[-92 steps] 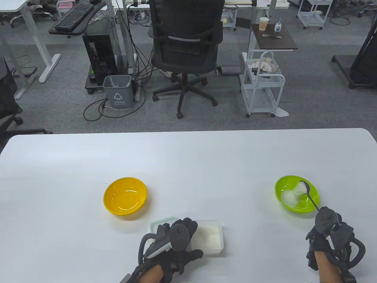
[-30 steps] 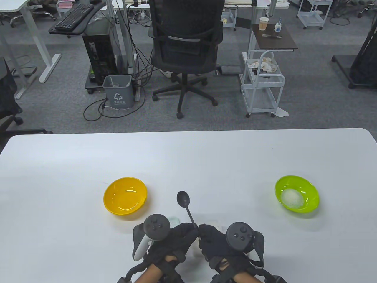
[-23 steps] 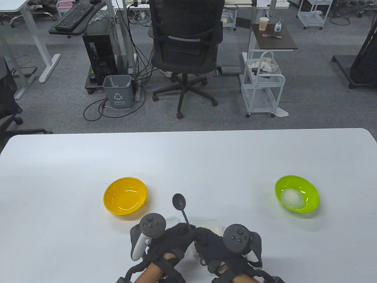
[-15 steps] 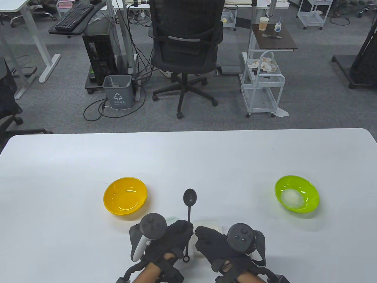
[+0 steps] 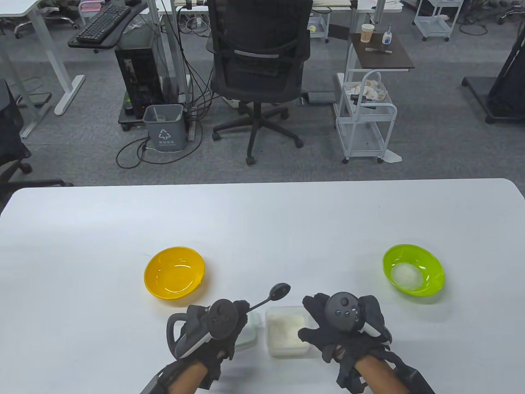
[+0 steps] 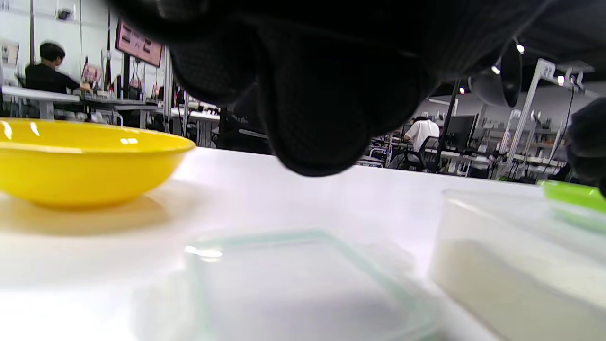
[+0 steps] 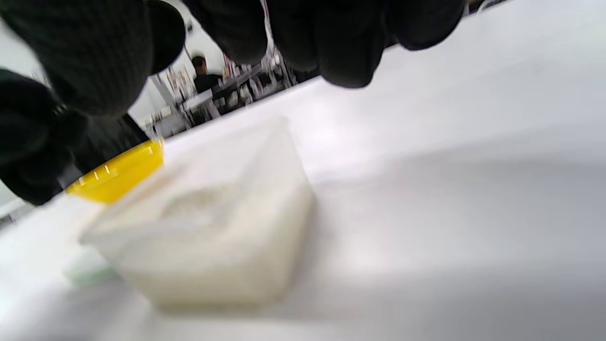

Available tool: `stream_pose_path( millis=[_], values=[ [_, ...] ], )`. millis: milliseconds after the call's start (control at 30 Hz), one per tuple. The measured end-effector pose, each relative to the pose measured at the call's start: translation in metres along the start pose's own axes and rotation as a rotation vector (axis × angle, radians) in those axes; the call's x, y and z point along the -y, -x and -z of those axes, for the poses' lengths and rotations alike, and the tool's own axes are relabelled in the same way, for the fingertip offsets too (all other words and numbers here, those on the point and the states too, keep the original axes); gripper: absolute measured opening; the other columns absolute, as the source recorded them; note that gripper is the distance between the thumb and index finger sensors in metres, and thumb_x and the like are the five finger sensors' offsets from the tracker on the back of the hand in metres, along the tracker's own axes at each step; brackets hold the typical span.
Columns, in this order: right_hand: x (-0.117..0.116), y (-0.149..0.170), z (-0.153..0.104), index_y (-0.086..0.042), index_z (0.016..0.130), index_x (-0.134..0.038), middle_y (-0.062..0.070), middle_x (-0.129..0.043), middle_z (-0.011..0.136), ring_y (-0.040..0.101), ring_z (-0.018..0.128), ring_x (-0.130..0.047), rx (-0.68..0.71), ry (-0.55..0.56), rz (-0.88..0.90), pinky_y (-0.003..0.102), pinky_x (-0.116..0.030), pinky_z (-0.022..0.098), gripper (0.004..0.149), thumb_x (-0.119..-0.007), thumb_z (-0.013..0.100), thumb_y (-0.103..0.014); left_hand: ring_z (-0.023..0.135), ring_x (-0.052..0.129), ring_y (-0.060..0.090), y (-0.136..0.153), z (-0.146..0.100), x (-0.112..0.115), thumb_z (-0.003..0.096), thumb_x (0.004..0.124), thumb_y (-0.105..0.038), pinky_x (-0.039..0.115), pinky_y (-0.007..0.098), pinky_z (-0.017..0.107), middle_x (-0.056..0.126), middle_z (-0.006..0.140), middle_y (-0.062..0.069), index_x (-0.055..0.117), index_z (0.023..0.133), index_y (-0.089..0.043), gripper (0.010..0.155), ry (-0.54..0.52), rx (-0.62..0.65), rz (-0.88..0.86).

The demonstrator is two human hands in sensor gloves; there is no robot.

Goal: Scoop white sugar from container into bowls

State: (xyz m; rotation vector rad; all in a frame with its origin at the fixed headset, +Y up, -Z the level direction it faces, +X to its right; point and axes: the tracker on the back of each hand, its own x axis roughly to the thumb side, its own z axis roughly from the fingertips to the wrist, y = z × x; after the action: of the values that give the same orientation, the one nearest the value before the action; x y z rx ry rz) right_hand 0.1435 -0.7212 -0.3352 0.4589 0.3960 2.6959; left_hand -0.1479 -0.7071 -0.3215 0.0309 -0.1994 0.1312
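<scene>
The clear container of white sugar [image 5: 287,330] stands near the front edge, also in the right wrist view [image 7: 208,222] and the left wrist view [image 6: 516,274]. My left hand [image 5: 229,324] grips the black spoon [image 5: 279,290], whose empty bowl points up and right, above the container's far left corner. My right hand [image 5: 328,324] rests beside the container's right side, fingers spread, holding nothing. The yellow bowl [image 5: 174,276] at left is empty. The green bowl [image 5: 413,276] at right holds a mound of sugar.
The container's clear lid [image 5: 248,330] lies flat just left of it, partly under my left hand, and shows in the left wrist view [image 6: 303,279]. The white table [image 5: 262,221] stretches wide behind the bowls. An office chair and carts stand beyond the far edge.
The spoon passed from my right hand to my left. My hands moved apart and uncovered the container. The spoon tilted from pointing away to pointing up and right.
</scene>
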Motion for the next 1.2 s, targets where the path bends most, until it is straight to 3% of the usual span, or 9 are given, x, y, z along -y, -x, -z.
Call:
stream_pose_path(
  millis=[267,367,467,667,833,1033,1200],
  values=[
    [-0.024,0.006,0.016,-0.026,0.111,-0.023,0.020,-0.024,0.118,0.046,0.110,-0.044,-0.005,-0.136,-0.016,0.063,-0.043,0.077,0.100,-0.081,0.040,-0.065,0.040,0.109,0.003,0.000,-0.013,0.009,0.0406,0.080,-0.050,0.086,0.039,0.054,0.100,0.072,-0.018,0.087,0.084,-0.050,0.044,-0.070,0.069,0.097],
    [-0.037,0.010,0.020,-0.029,0.110,-0.020,0.020,-0.026,0.118,0.047,0.110,-0.044,-0.022,-0.164,0.001,0.062,-0.044,0.077,0.100,-0.081,0.039,-0.065,0.041,0.108,0.002,-0.011,-0.020,0.010,0.0404,0.080,-0.050,0.085,0.039,0.054,0.098,0.074,-0.019,0.087,0.084,-0.052,0.044,-0.119,0.115,0.180],
    [-0.037,0.010,0.018,-0.029,0.110,-0.023,0.019,-0.031,0.118,0.045,0.109,-0.049,-0.015,-0.129,0.011,0.062,-0.046,0.076,0.100,-0.082,0.039,-0.065,0.043,0.108,0.002,-0.025,-0.026,0.011,0.0402,0.081,-0.050,0.085,0.039,0.056,0.097,0.077,-0.020,0.087,0.084,-0.054,0.045,-0.167,0.172,0.266],
    [-0.040,0.014,0.020,-0.027,0.109,-0.018,0.016,-0.030,0.117,0.043,0.109,-0.049,-0.005,-0.163,0.108,0.060,-0.048,0.076,0.101,-0.084,0.041,-0.062,0.041,0.107,0.002,-0.048,-0.037,0.017,0.0396,0.083,-0.051,0.084,0.039,0.058,0.098,0.075,-0.021,0.088,0.083,-0.054,0.044,-0.333,0.287,0.516],
    [-0.040,0.015,0.020,-0.027,0.108,-0.018,0.015,-0.030,0.117,0.043,0.109,-0.049,-0.009,-0.163,0.117,0.060,-0.048,0.076,0.100,-0.084,0.041,-0.061,0.040,0.107,0.001,-0.059,-0.040,0.028,0.0399,0.082,-0.052,0.084,0.038,0.059,0.097,0.075,-0.022,0.086,0.084,-0.055,0.045,-0.381,0.334,0.705],
    [-0.040,0.015,0.020,-0.027,0.108,-0.017,0.015,-0.029,0.117,0.043,0.108,-0.049,-0.008,-0.167,0.122,0.060,-0.048,0.076,0.101,-0.084,0.041,-0.061,0.039,0.106,0.001,-0.072,-0.043,0.032,0.0407,0.080,-0.052,0.084,0.038,0.059,0.097,0.074,-0.021,0.086,0.085,-0.053,0.045,-0.370,0.377,0.805],
    [-0.040,0.015,0.020,-0.027,0.108,-0.017,0.015,-0.029,0.117,0.044,0.108,-0.048,-0.007,-0.166,0.118,0.060,-0.048,0.076,0.101,-0.084,0.041,-0.061,0.037,0.104,0.001,-0.079,-0.042,0.032,0.0413,0.079,-0.051,0.084,0.038,0.058,0.097,0.073,-0.021,0.086,0.086,-0.050,0.045,-0.281,0.382,0.758]
  ],
)
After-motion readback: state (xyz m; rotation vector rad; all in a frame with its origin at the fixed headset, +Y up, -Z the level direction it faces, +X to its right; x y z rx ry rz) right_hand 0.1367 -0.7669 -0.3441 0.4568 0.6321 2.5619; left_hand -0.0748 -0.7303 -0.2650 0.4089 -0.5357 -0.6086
